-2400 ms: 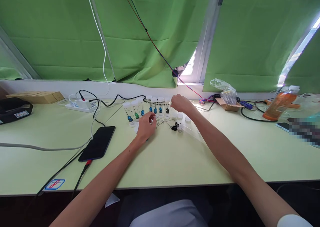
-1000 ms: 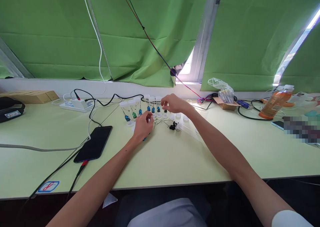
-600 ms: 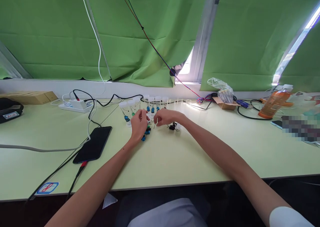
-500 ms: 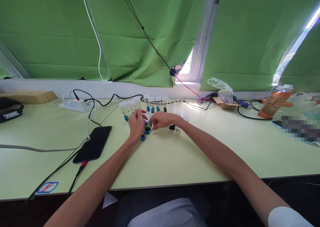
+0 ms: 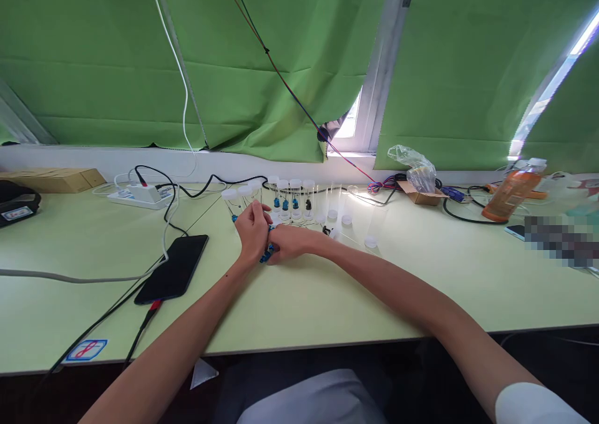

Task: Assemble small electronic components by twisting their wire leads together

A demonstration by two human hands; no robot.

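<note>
My left hand [image 5: 253, 232] is closed, its thumb and fingers drawn together; whatever it holds is hidden. Close against it, my right hand [image 5: 288, 243] is bent downward with curled fingers over small blue parts [image 5: 267, 254] on the table; its fingertips are mostly out of sight. Behind the hands stand clear tubes with white caps, several holding a blue part on thin wires [image 5: 285, 204] and one a black part [image 5: 308, 204]. More capped tubes [image 5: 230, 195] stand beyond my left hand. Small black parts [image 5: 326, 231] lie by my right wrist.
White round caps [image 5: 370, 242] and clear empty tubes [image 5: 332, 202] are to the right. A black phone [image 5: 172, 269] with a cable lies left, near a white power strip [image 5: 143, 196]. An orange drink bottle [image 5: 513, 190] and a small cardboard box [image 5: 421, 193] are at right.
My right hand has moved down and slightly left, from beside my left fingers to the blue parts on the table, covering some of them. My left hand has barely moved.
</note>
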